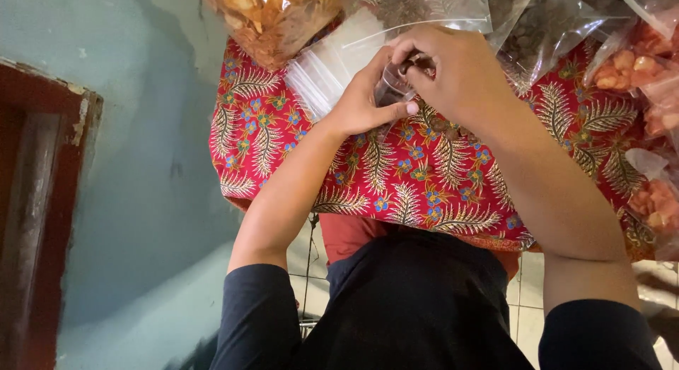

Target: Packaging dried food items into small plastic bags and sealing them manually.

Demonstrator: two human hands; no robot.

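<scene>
small clear plastic bag (391, 87), crumpled, dark bits inside, above red patterned cloth (424, 179), pinched between left hand (364, 101) thumb and fingers, right hand (453, 69) fingertips pinching its top

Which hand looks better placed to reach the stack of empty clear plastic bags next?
Probably the left hand: it lies right beside the stack of empty clear plastic bags. The right hand sits farther off, its fingers curled over the small clear bag both hands hold.

View: single head-worn camera | Facing: steeply down over the wearer's chest and forearms | Range: close, hands near top centre | Frame: red patterned tablecloth (424, 179) fills middle, teal wall (141, 200) at left
</scene>
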